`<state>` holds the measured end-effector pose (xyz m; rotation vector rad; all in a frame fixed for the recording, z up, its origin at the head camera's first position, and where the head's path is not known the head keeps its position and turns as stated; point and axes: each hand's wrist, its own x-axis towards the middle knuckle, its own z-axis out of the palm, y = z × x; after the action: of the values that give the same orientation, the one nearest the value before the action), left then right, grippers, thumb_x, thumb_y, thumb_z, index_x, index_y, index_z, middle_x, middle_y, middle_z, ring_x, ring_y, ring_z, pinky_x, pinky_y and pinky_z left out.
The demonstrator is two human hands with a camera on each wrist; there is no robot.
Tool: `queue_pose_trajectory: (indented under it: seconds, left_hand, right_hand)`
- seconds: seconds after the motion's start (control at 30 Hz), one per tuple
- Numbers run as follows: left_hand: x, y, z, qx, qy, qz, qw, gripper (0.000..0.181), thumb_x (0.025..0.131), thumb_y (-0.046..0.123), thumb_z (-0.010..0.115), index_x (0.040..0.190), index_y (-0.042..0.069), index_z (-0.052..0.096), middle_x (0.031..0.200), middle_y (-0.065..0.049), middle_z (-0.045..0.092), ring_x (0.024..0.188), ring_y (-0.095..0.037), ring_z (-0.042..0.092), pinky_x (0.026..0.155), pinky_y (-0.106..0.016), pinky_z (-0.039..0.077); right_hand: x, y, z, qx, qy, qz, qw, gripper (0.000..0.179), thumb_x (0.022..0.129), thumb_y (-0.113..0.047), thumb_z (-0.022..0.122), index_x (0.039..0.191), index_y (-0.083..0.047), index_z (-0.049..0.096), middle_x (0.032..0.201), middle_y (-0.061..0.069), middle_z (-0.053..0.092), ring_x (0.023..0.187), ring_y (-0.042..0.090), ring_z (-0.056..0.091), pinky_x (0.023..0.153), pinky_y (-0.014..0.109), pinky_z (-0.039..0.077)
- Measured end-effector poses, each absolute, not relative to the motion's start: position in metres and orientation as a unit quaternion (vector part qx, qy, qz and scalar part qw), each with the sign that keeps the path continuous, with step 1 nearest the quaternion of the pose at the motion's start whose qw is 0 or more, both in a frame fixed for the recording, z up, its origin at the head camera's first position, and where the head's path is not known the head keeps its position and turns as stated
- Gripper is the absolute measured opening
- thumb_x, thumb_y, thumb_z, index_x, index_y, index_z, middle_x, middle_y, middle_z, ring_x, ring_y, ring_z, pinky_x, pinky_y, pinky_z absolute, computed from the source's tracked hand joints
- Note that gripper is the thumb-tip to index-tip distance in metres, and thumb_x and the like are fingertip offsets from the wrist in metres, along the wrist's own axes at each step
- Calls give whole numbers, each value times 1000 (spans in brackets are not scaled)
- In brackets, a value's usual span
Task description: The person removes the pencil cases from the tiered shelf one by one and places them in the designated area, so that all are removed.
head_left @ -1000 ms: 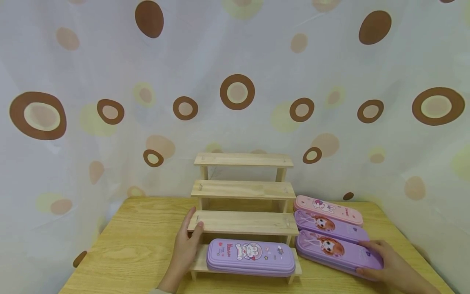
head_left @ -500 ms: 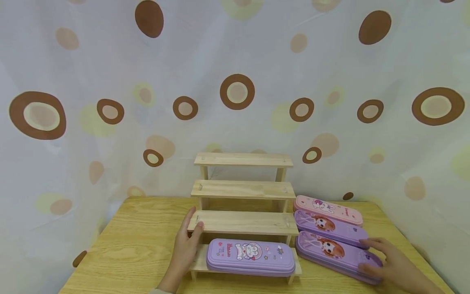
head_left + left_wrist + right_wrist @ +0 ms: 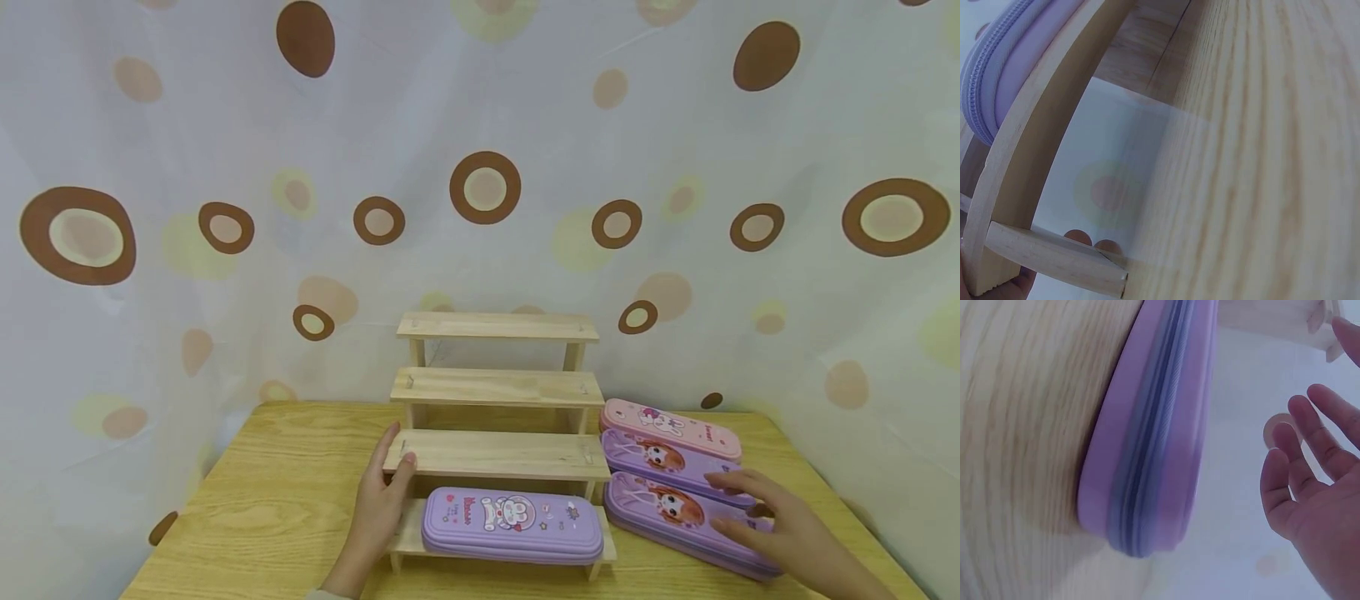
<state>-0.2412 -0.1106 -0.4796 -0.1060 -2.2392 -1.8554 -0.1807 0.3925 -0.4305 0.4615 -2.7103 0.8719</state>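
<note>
My left hand [image 3: 378,504] grips the left end of a stepped wooden display shelf [image 3: 498,454] by its second-lowest board, thumb on top. In the left wrist view, fingertips [image 3: 1007,289] show at the board's end. A purple pencil case [image 3: 512,525] with a rabbit print lies lengthwise on the lowest board. My right hand [image 3: 783,525] hovers, fingers loosely bent, over the right end of the nearest purple pencil case [image 3: 675,521] with a doll print. The right wrist view shows that hand [image 3: 1329,481] apart from the zipped case [image 3: 1147,437].
Behind the nearest case lie another purple doll-print case [image 3: 667,458] and a pink case [image 3: 667,425], side by side right of the shelf. All rest on a wood-grain table [image 3: 247,500]. A spotted curtain [image 3: 525,267] hangs close behind the shelf.
My right hand has let go of the nearest doll-print case and risen slightly leftward over it. That case's right end has shifted slightly toward the front. The left hand has stayed put.
</note>
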Motion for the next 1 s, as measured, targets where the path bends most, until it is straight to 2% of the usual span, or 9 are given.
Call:
queue_pose_trajectory:
  seconds: [0.17,0.27,0.43,0.5,0.6,0.67,0.83,0.93,1.0]
  left_hand:
    - [-241,-110,-481,-37,-759,-639,120,59,102,37,55,155,27,32,151,-12,40,63,-14,44,57,-27,46]
    - [-240,-110,-481,-33,-759,-640,118,58,101,38,56,154,30,33,148,-10,42,58,-12,42,54,-26,46]
    - [-238,-110,-477,-37,-759,-640,117,59,102,33,55,156,25,31,149,-14,41,71,-16,48,61,-27,48]
    - [-238,-110,-476,-37,-759,-639,118,58,103,32,55,155,24,32,146,-16,44,76,-18,49,62,-27,48]
    - [-240,-110,-480,-34,-761,-636,125,57,102,35,55,154,27,34,145,-13,46,77,-19,50,63,-27,49]
    - [-241,-110,-481,-33,-762,-634,129,57,101,37,56,154,29,35,148,-11,43,81,-21,52,69,-29,50]
    - [-240,-110,-480,-42,-765,-628,133,58,102,37,54,155,26,33,158,-9,31,102,-24,52,87,-35,47]
    - [-238,-110,-478,-48,-764,-630,130,58,103,36,54,155,25,32,159,-10,29,97,-22,51,85,-34,46]
    - [-238,-110,-478,-48,-764,-631,129,59,102,36,54,155,24,31,158,-11,30,82,-21,52,74,-32,50]
  right_hand:
    - [-179,378,-426,200,-904,340,166,40,84,-7,78,123,-11,67,122,-6,62,105,-3,54,74,24,56]
    - [-178,367,-424,224,-892,352,174,42,83,-2,78,123,-12,67,120,-7,64,104,0,56,74,24,55]
    - [-179,352,-424,267,-871,368,188,50,80,5,77,126,-11,64,120,-10,63,102,1,57,74,20,54]
    - [-180,347,-426,295,-856,376,198,56,77,9,77,128,-8,63,122,-9,63,100,1,57,74,18,52]
    - [-182,342,-429,332,-834,393,199,62,74,16,75,130,-5,61,126,-8,61,95,3,58,74,17,52]
    - [-183,338,-429,348,-824,404,193,65,73,18,75,132,-3,59,127,-7,61,94,5,60,74,18,53]
    - [-183,327,-428,344,-824,415,173,63,76,15,75,134,-3,57,122,-5,63,96,6,61,72,23,54]
    - [-182,320,-429,333,-834,410,162,57,78,9,77,131,-3,59,116,-5,64,97,8,60,72,24,54]
    - [-181,315,-429,332,-839,400,161,54,79,6,78,130,-3,60,115,-4,64,97,9,60,72,25,54]
